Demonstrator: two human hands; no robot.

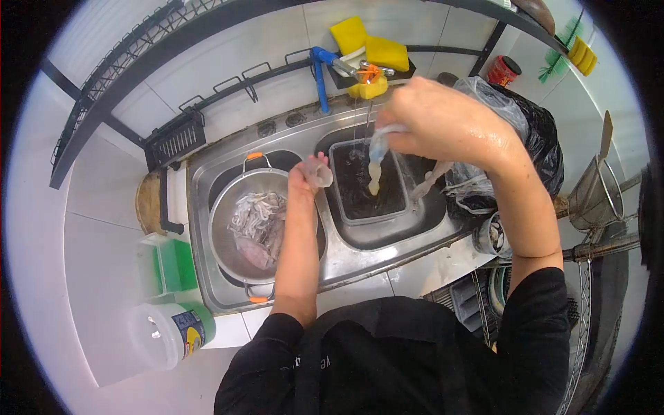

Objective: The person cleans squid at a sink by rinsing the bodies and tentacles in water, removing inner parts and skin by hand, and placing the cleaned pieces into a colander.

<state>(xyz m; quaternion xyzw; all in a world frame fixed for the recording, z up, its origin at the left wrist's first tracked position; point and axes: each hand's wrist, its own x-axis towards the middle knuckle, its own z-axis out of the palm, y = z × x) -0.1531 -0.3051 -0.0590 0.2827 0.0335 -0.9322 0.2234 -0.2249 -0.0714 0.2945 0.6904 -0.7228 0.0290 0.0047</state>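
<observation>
My left hand point(300, 181) is closed around a pale, translucent squid body tube point(317, 173), between the two sink basins. Higher up on the right, my right hand point(432, 124) pinches a limp strip of squid innards point(377, 155), bluish at the top and yellowish at its lower tip. It dangles over a clear plastic tub point(370, 220) of dark liquid in the right basin. Below my right wrist shows another pinkish squid piece point(432, 181); what supports it is unclear. A large steel pot point(220, 242) in the left basin contains squid tentacles and bodies point(257, 225).
Thin water streams fall from the blue-piped tap point(321, 83) into the tub. Black and clear plastic bags point(543, 145) lie right of the basin, near a metal strainer point(595, 197). Yellow sponges point(387, 54) sit behind the tap. A white bucket point(162, 335) and green container point(176, 266) stand at left.
</observation>
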